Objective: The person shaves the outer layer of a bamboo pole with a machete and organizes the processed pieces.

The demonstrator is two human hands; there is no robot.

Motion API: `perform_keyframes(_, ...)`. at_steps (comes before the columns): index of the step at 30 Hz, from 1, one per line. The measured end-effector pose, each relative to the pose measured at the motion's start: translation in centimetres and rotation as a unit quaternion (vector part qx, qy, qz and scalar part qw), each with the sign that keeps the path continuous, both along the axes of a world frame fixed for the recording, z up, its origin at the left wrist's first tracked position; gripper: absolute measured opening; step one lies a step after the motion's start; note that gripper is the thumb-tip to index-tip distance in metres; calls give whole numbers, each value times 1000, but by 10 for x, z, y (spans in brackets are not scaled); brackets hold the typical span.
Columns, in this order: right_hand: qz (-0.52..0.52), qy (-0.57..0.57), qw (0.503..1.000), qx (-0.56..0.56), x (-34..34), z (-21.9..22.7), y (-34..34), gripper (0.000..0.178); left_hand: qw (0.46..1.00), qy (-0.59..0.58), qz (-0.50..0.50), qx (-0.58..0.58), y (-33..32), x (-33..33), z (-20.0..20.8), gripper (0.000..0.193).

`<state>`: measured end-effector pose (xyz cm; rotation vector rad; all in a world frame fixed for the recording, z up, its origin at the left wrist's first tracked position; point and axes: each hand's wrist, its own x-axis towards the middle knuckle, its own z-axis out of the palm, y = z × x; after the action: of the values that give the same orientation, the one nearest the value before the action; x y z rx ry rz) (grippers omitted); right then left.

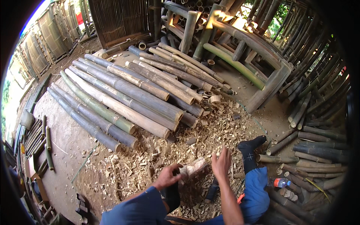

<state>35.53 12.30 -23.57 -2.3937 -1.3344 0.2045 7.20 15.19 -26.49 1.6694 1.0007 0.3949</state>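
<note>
Poles: a long row of bamboo poles (116, 102) lies side by side ahead of the person, the cut ends pointing this way and stopping where the chips begin.
Chips: wood chips (150, 161) spread from those ends back to the person's legs, thick around both hands.
Left edge: a strip of brown floor (63, 131) runs between the poles and some short sticks (33, 137).
Far edge: a bamboo frame (249, 39) stands beyond the poles on the right, and a slatted panel (122, 22) stands to its left.
Right edge: a stack (322, 168) of bamboo lengths closes in that side, with a bottle (280, 182) lying against its near part.
Legs: the right foot (248, 150), in a dark sock, rests on the chips just beyond the right hand.
Pale piece: it (193, 167) sits low among the chips, between the two hands and nearer the left; I can't tell what it is.
Left hand: this hand (168, 176) is at the near end of the pale piece, fingers bent and seeming to touch it; whether the grip is closed on it, I cannot tell.
Right hand: this hand (222, 163) is raised, its grip loose and fingers straight, apart from the pale piece; a dark tube (212, 191) lies near its wrist.
</note>
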Motion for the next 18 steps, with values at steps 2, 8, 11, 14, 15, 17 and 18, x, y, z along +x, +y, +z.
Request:
perform_keyframes(2,68,7,996,52,-4,11,99,57,992,66,-40,100,-6,2,-16,42)
perform_keyframes(8,220,-103,966,86,-3,7,279,63,991,76,-20,110,-8,10,-9,36)
perform_keyframes(11,274,-169,944,70,-22,-11,315,65,988,62,-23,136,-10,3,-14,37)
perform_keyframes(14,312,-220,918,108,14,-33,329,61,998,50,-43,22,1,11,-7,45)
perform_keyframes(15,304,-94,935,153,29,-33,330,58,998,43,-49,-23,4,15,-1,46)
perform_keyframes(17,310,224,909,166,6,-13,312,57,986,-112,56,-110,4,-6,-34,41)
perform_keyframes(18,285,386,867,134,-6,13,290,60,975,-135,92,-153,14,-17,-32,39)
